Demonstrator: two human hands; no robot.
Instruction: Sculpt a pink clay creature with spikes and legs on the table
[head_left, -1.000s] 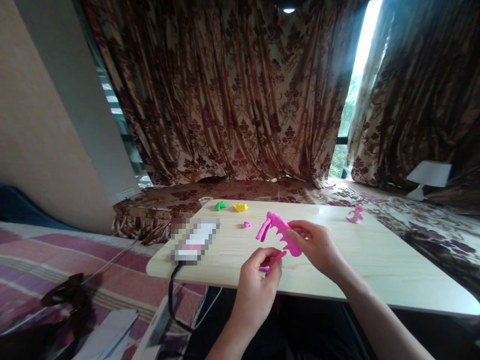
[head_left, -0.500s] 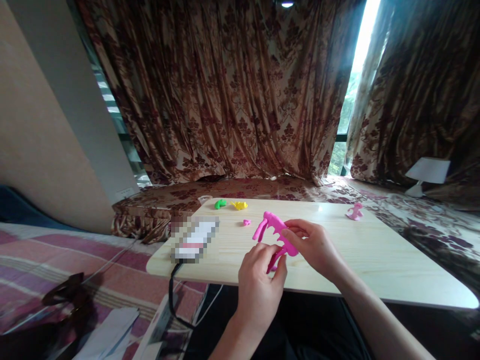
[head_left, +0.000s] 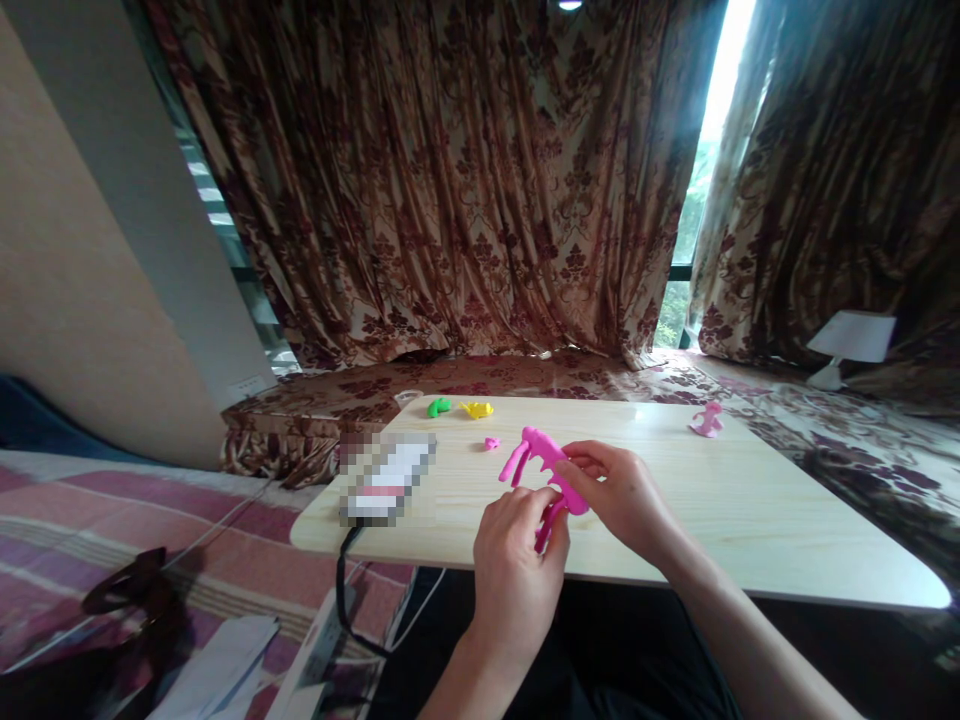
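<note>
Over the near part of the table, both hands are on a bright pink plastic toy (head_left: pixel 541 447), a long body with leg-like prongs and a spiky edge. My right hand (head_left: pixel 619 490) grips the body between thumb and fingers. Lower down, my left hand (head_left: pixel 517 545) pinches a slim pink part at the toy's near end; my fingers partly hide it, so I cannot tell whether it is a separate piece. Just beyond the toy lies a small pink piece (head_left: pixel 491 443). Farther back are a green toy piece (head_left: pixel 438 408) and a yellow toy piece (head_left: pixel 478 409).
A pale pink figurine (head_left: pixel 706 420) stands at the back right of the wooden table (head_left: pixel 750 520). On the left lies a pixelated, phone-like device (head_left: pixel 390 480), its black cable (head_left: pixel 342 580) hanging over the near edge. A white lamp (head_left: pixel 855 337) stands beyond the table.
The whole view has shifted slightly. My hands keep their hold on the pink toy, which is turned a little, with its near-end part still pinched in my left fingers.
</note>
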